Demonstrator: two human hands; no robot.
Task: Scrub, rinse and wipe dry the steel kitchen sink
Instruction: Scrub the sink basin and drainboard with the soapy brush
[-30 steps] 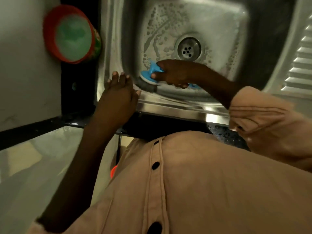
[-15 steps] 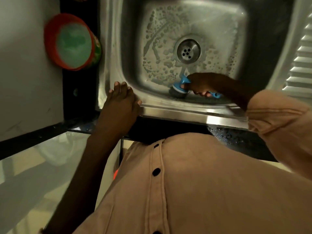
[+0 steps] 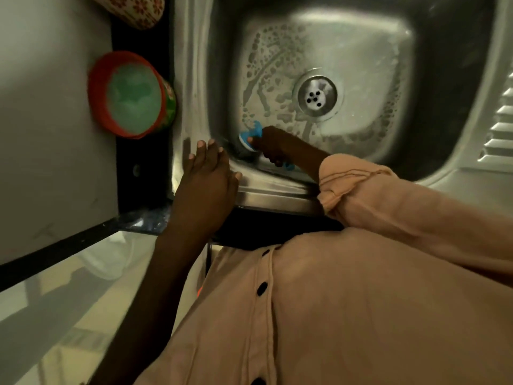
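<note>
The steel sink fills the upper middle of the head view, its basin floor streaked with soap suds around the round drain. My right hand grips a blue-handled scrub brush and holds its dark bristles against the near left corner of the basin. The brush's handle end pokes out blue below my fingers. My left hand rests flat on the sink's near left rim, fingers straight and pointing away from me.
A red tub of green paste sits on the counter left of the sink. A patterned cup stands beyond it. The ribbed drainboard lies at the right edge. My beige garment fills the lower frame.
My right hand has swept the brush along the near side of the basin, right and then back left into the corner. My left hand stays on the rim.
</note>
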